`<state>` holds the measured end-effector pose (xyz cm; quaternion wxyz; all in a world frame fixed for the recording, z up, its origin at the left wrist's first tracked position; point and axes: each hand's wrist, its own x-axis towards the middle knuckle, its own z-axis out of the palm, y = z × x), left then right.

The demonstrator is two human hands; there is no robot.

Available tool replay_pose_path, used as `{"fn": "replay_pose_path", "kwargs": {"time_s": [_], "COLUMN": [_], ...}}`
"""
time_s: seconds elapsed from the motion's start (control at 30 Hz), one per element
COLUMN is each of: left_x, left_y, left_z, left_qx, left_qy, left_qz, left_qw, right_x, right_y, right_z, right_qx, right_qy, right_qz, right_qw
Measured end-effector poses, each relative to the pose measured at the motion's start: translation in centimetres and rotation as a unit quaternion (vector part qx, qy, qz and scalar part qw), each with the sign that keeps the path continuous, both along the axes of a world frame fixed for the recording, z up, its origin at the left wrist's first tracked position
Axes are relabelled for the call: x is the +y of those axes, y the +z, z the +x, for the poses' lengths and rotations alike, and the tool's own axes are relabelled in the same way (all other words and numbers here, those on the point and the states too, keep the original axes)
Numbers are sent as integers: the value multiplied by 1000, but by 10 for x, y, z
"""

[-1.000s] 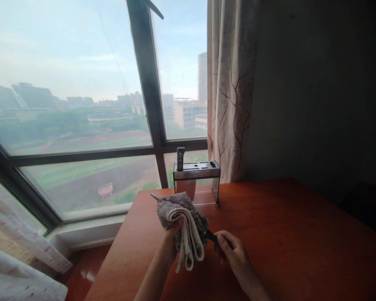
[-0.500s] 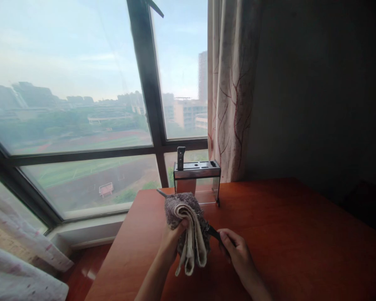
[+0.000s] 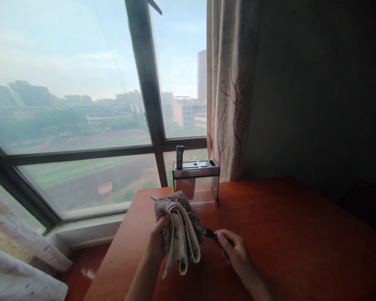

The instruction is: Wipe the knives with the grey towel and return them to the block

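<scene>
My left hand [image 3: 159,236] is closed around a folded grey-brown towel [image 3: 178,215], whose pale layers hang down in loops. The towel wraps what looks like a knife [image 3: 210,234], most of its blade hidden in the cloth. A narrow grey metal tip sticks out at the towel's upper left. On the right, my right hand [image 3: 233,246] grips the black handle, fingers wrapped round it. Both hands are above the table, in front of a knife block [image 3: 203,171]. One dark-handled knife [image 3: 179,158] stands upright in the block's left slot.
The reddish-brown wooden table [image 3: 275,225] runs up to the window [image 3: 90,179]. A patterned curtain [image 3: 228,92] hangs behind the block, and another curtain [image 3: 21,267] is at lower left. The table's left edge drops to the floor beside the windowsill.
My left hand and the towel have moved left and slightly down, toward the blade's tip. More metal shows beside the handle. My right hand has moved only slightly left.
</scene>
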<state>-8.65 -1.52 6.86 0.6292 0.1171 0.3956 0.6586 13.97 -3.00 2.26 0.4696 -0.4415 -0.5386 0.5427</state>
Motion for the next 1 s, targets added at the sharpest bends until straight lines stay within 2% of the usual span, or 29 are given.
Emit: {"fn": "replay_pose_path", "kwargs": {"time_s": [0.1, 0.2, 0.27, 0.37, 0.5, 0.6, 0.7, 0.83, 1.0], "left_x": [2, 6, 7, 7, 4, 2, 1, 0, 1], "left_y": [5, 10, 14, 15, 6, -3, -8, -8, -6], "left_z": [-5, -11, -13, -8, 11, 28, 38, 39, 31], "left_qx": [-12, -14, -21, -35, -38, -25, 3, 15, -20], "left_qy": [-15, 47, 63, 55, 19, -26, -23, -11, -19], "left_qz": [1, 30, 32, 26, 16, 17, 48, 55, 37], "left_qw": [1000, 998, 997, 998, 999, 999, 999, 998, 999], "right_x": [1, 2, 2, 1, -1, 0, 1, 1, 0], "right_y": [1, 2, 2, 0, -6, -8, -10, -11, -9], "right_z": [1, 3, 4, 1, -7, -12, -12, -9, -5], "right_qx": [-6, -15, -19, -18, -9, -23, -39, -54, -61], "right_qy": [4, 8, 15, 18, 22, 15, -5, -3, 12], "right_qz": [11, 30, 37, 37, 22, 46, 66, 58, 61], "right_qw": [1000, 999, 999, 999, 999, 999, 997, 997, 996]}}
